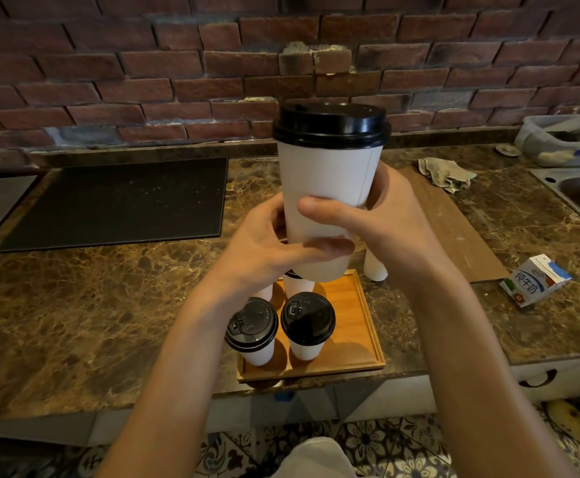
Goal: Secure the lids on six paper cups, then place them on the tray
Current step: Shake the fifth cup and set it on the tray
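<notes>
Nearest the person, below both wrists: wooden tray [361,326] at the worktop [109,305] edge. Two lidded cups stand at its front, one [252,339] under the left forearm, its neighbour [307,327] just beside it. Behind these, under the left hand [268,250], parts of two more white cups show; their lids are mostly hidden.

Above the tray: both hands are wrapped round the lower half of a held cup [330,188], raised upright. The right hand [395,229] has its thumb across the front; the left thumb lies lower, near the base. The black lid [331,124] sits level on the rim and looks seated all round, though the far side can't be checked.

Under the right hand, just off the tray's far corner: another white cup [375,267], top hidden.

Step, as I read it: lid pressed on, cup due for the tray. The next move calls for lowering it upright into the bare right side, clear of the cups already there. Then the off-tray cup.

Right of the hands: milk carton [533,284], wooden board [454,229], crumpled cloth [445,174]. Left: black mat [119,205]. Beyond: brick wall [143,63].
</notes>
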The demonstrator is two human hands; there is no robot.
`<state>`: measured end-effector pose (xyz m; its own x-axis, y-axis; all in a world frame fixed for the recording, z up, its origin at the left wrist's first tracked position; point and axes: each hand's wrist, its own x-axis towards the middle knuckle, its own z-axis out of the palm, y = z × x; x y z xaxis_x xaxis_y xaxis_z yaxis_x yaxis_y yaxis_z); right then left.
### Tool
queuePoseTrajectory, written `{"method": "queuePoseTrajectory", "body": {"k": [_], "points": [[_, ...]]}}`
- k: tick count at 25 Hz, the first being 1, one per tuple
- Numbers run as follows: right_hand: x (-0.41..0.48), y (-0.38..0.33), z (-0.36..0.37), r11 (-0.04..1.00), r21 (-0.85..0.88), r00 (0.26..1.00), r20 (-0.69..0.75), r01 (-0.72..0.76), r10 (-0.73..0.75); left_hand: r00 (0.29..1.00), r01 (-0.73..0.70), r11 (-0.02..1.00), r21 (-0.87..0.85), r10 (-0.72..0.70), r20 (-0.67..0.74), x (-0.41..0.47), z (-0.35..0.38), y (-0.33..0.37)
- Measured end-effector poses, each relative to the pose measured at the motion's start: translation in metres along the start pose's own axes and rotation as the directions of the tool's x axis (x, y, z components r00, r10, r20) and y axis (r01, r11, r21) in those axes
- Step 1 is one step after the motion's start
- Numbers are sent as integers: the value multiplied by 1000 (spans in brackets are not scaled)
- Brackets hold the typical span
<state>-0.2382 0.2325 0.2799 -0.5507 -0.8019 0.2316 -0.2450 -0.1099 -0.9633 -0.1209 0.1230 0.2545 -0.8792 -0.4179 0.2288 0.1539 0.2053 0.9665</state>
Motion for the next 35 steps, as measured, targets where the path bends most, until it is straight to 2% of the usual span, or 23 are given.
{"method": "queuePoseTrajectory", "body": {"k": [5, 11, 16, 25, 29, 35], "points": [[-3, 6, -3, 997, 68, 994, 102, -42, 35, 995, 50, 998, -28, -48, 93, -3, -1, -2], [-2, -1, -4, 999, 22, 991, 124, -43, 40, 999, 32, 999, -22, -31, 28, -3, 1, -1], [-4, -11, -1, 999, -37, 996, 82, -14, 17, 999, -12, 1000, 29, 13, -51, -3, 6, 3], [-7, -4, 20, 984, -168, 989, -141, -55, 31, 971, -27, 995, 92, 48, -234, -3, 13, -4], [-11, -2, 27, 979, -196, 974, -225, -45, -1, 969, -10, 994, 108, 36, -244, -3, 14, -5], [-7, -9, 15, 990, -138, 987, -160, -9, -14, 983, -31, 994, 103, 49, -175, -3, 13, 1]]}}
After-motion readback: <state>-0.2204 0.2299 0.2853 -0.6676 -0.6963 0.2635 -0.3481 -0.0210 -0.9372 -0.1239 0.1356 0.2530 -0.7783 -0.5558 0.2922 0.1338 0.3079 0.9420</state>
